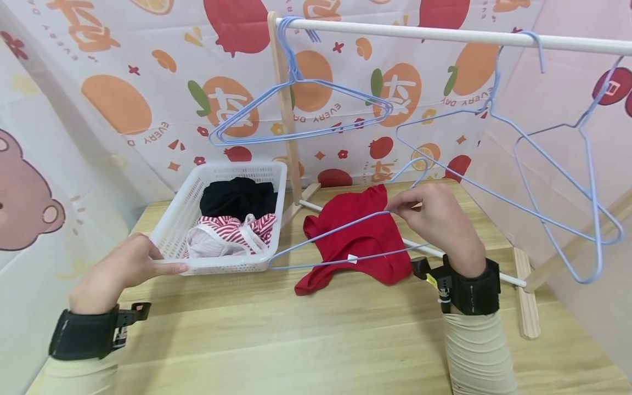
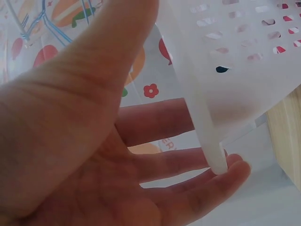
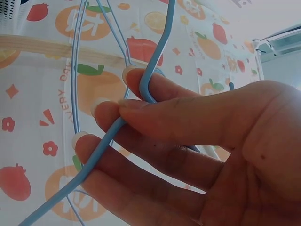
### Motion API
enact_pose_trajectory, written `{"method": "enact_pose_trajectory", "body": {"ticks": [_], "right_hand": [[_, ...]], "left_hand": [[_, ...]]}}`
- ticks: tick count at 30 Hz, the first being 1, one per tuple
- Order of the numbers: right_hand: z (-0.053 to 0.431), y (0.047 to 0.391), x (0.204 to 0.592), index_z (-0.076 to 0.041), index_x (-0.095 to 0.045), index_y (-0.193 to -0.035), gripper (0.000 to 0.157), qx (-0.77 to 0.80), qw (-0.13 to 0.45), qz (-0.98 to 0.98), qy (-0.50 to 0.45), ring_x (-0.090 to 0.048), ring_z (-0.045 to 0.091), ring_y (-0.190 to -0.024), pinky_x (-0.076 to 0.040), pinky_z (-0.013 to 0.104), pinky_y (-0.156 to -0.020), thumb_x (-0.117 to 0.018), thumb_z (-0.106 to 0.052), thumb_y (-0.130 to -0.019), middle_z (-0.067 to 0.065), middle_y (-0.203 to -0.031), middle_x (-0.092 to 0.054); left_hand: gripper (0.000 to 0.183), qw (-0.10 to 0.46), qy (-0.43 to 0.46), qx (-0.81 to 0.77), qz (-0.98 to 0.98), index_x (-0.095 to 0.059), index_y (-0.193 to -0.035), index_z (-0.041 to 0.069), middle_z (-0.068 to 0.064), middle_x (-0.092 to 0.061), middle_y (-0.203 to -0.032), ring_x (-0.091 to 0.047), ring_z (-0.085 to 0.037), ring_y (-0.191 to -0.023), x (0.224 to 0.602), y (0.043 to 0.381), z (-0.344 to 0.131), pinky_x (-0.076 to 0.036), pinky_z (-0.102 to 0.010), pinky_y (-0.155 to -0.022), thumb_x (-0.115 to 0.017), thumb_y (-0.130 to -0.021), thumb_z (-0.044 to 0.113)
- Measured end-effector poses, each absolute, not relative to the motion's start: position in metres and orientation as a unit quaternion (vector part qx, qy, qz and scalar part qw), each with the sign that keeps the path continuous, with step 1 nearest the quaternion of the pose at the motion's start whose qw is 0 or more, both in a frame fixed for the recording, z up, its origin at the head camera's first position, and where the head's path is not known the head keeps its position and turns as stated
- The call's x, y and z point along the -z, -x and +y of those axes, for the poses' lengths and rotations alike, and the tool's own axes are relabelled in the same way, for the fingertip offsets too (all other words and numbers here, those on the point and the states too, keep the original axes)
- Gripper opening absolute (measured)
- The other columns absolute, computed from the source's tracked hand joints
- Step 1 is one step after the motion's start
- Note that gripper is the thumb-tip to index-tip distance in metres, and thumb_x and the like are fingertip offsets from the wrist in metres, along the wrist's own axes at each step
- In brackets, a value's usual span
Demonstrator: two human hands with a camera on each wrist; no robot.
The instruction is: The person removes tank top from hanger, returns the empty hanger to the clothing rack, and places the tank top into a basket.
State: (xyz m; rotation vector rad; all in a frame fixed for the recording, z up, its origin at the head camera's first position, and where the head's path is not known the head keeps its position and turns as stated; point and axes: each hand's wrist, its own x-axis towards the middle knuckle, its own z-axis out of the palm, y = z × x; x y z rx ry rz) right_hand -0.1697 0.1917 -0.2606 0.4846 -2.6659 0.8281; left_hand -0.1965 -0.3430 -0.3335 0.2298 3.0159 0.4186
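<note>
At the near left corner of a white plastic basket, my left hand grips the rim, thumb on top; in the left wrist view the fingers curl under its edge. Inside the basket lie a black cloth and a red-and-white striped garment. My right hand pinches a light blue hanger just below its hook, between thumb and fingertips. This hanger bears no clothing and overlaps a red sleeveless garment spread on the table with a small white label showing.
A white rod on wooden posts crosses the back. Several blue hangers hang bunched at its left end, and two more blue hangers hang at the right, near my right hand. The rack's wooden foot stands on the table's right side.
</note>
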Motion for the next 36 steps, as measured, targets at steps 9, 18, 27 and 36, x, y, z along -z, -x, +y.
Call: {"method": "enact_pose_trajectory", "body": {"ticks": [9, 18, 27, 36], "right_hand": [[0.189, 0.178, 0.265, -0.002, -0.081, -0.102, 0.019, -0.296, 0.154, -0.926, -0.175, -0.073, 0.031, -0.088, -0.060, 0.051, -0.085, -0.066, 0.005, -0.094, 0.016, -0.094, -0.078], [0.181, 0.202, 0.255, -0.002, -0.079, -0.103, 0.019, -0.301, 0.164, -0.922, -0.180, -0.070, 0.032, -0.090, -0.055, 0.041, -0.078, -0.062, 0.003, -0.096, 0.017, -0.098, -0.077], [0.165, 0.228, 0.220, 0.000, -0.079, -0.100, 0.022, -0.320, 0.188, -0.905, -0.211, -0.065, 0.033, -0.088, -0.048, 0.036, -0.075, -0.058, 0.006, -0.095, 0.020, -0.099, -0.075], [0.157, 0.243, 0.182, -0.002, -0.081, -0.099, 0.025, -0.303, 0.213, -0.904, -0.215, -0.059, 0.027, -0.080, -0.043, 0.026, -0.065, -0.057, 0.003, -0.095, 0.019, -0.095, -0.075]], "left_hand": [[0.054, 0.047, -0.066, -0.136, 0.987, -0.076, -0.070, 0.000, 0.001, -0.042, -0.063, -0.040, -0.018, -0.063, 0.333, 0.196, -0.343, -0.031, -0.031, -0.055, -0.089, -0.074, 0.053], [0.056, 0.055, -0.059, -0.139, 0.987, -0.075, -0.072, -0.002, -0.002, -0.046, -0.067, -0.042, -0.020, -0.066, 0.334, 0.195, -0.342, -0.032, -0.032, -0.056, -0.089, -0.073, 0.052], [0.054, 0.045, -0.060, -0.140, 0.987, -0.074, -0.067, 0.001, 0.000, -0.041, -0.063, -0.040, -0.019, -0.065, 0.337, 0.195, -0.342, -0.031, -0.031, -0.056, -0.089, -0.073, 0.053], [0.056, 0.048, -0.055, -0.144, 0.987, -0.074, -0.070, -0.001, -0.002, -0.044, -0.066, -0.041, -0.020, -0.066, 0.336, 0.195, -0.342, -0.032, -0.031, -0.056, -0.089, -0.072, 0.053]]}}
